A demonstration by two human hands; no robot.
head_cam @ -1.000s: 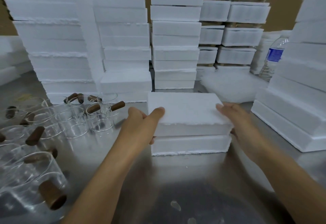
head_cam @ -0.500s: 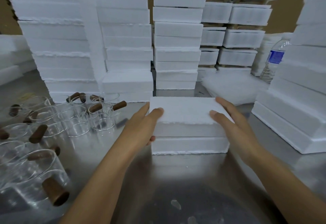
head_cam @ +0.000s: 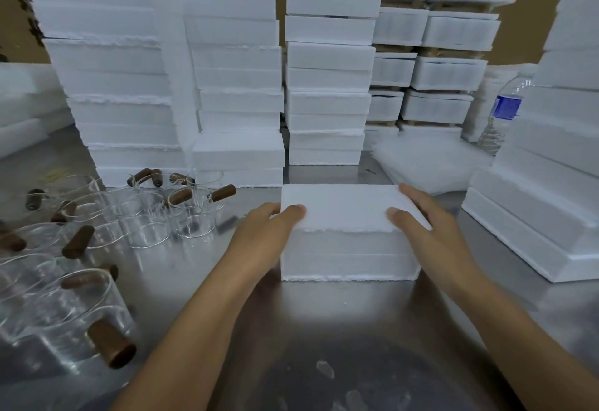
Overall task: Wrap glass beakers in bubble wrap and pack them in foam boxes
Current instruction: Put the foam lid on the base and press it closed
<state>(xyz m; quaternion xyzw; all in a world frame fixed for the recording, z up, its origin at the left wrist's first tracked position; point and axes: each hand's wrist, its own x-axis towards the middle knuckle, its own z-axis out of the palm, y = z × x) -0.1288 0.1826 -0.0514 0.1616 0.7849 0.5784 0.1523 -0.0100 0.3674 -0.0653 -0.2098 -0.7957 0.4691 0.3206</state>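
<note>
White foam boxes point(head_cam: 233, 86) in tall stacks along the back of the steel surface point(head_cam: 324, 313). One white rectangular foam box point(head_cam: 348, 261) apart from them at the near middle, between both hands.

Flat white foam lid point(head_cam: 343, 206) now squared on that box, near edge flush with the base — a second ago skewed and overhanging on the right.

Left hand point(head_cam: 259, 239) clasped on the lid's left end, thumb on top, fingers round the side. Right hand point(head_cam: 434, 232) laid on the right end, fingers fairly straight, thumb pressing the top. Hands well apart, one at each end.

Judged from that: closing step about done, box probably ready to be pressed shut and set with the stacks. Contents hidden — not to be told from here.

Clear glass beakers with brown wooden handles point(head_cam: 146, 216) clustered on the left of the surface, bare and unwrapped, so plenty of the task left.
</note>
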